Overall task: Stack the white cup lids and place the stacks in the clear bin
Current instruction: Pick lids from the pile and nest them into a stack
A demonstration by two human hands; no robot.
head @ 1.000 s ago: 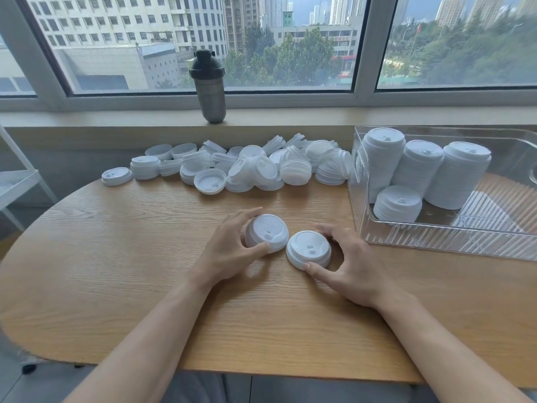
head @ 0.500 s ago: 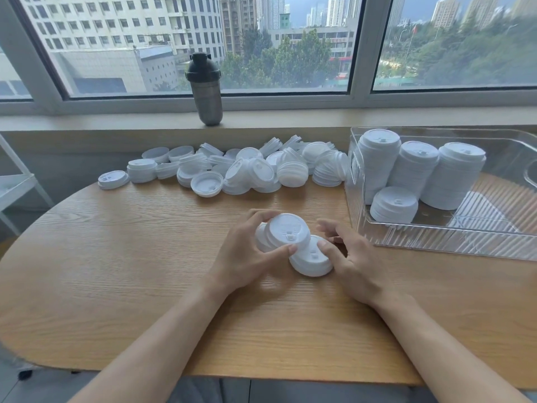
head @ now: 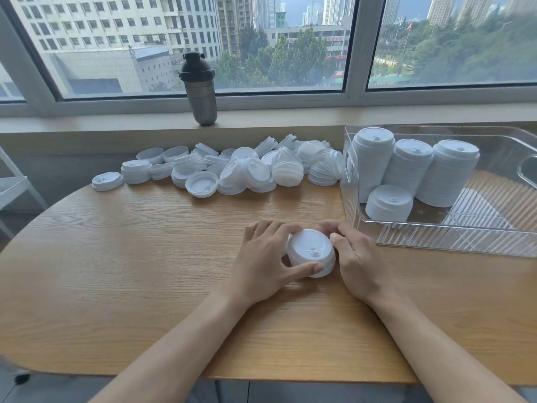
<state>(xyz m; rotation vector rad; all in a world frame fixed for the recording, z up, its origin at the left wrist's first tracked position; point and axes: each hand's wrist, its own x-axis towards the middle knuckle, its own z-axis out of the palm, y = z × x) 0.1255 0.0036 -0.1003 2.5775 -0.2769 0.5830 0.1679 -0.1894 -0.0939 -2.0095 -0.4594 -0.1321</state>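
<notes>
Daylight from a wide window falls on an oval wooden table (head: 116,271), with a dark shaker bottle (head: 200,88) standing on the sill behind it. Near the table's front edge sits a short stack (head: 311,253) of white lids, apparently two nested, tilted a little toward the camera. The left hand (head: 266,263) curls round its left side, thumb laid along the near rim and fingers over the far rim; the right hand (head: 353,261) cups the right side, thumb against the wall of the stack and fingers bent round behind it. Both hands grip the stack, so the step in hand looks like seating one lid onto another and squaring them up. Along the far edge lies a loose pile (head: 247,170) of lids, some upside down, some already in small clumps, so much stacking is left. To the right stands the clear bin (head: 453,242), holding three tall stacks (head: 406,170) and one short stack (head: 389,203) near its front wall. By my reading, the next move calls for pressing the lids flush, then reaching to the pile for more, each one turned the same way up before it is nested, since a short stack hardly merits a trip to the bin.
</notes>
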